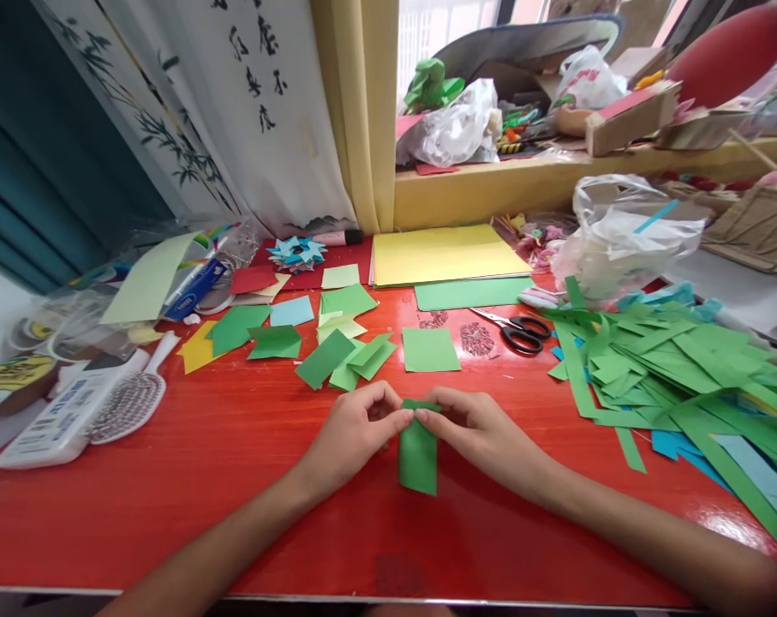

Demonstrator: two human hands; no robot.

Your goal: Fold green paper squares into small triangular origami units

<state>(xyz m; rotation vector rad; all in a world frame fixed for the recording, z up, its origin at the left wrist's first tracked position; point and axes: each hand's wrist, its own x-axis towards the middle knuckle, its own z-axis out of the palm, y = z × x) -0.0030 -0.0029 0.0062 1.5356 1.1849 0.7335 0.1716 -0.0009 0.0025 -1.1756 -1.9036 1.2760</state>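
Note:
Between my two hands hangs a small piece of green paper [418, 458], bent over near its top edge. My left hand [368, 424] pinches its upper left side with thumb and fingers. Opposite it, my right hand [469, 424] pinches the upper right side, the two thumb tips almost meeting. Just beyond lies a flat light green square [431, 350]. Several folded green pieces [372, 356] rest to the left of that square. A pair of scissors [522, 332] with black handles lies farther right.
Green paper strips [658, 360] are heaped at the right. Yellow paper sheets [449, 254] lie at the back, beside a blue folded-paper ring [296, 254]. A hairbrush [131, 403] and a white package [73, 420] sit on the left of the red table [265, 531].

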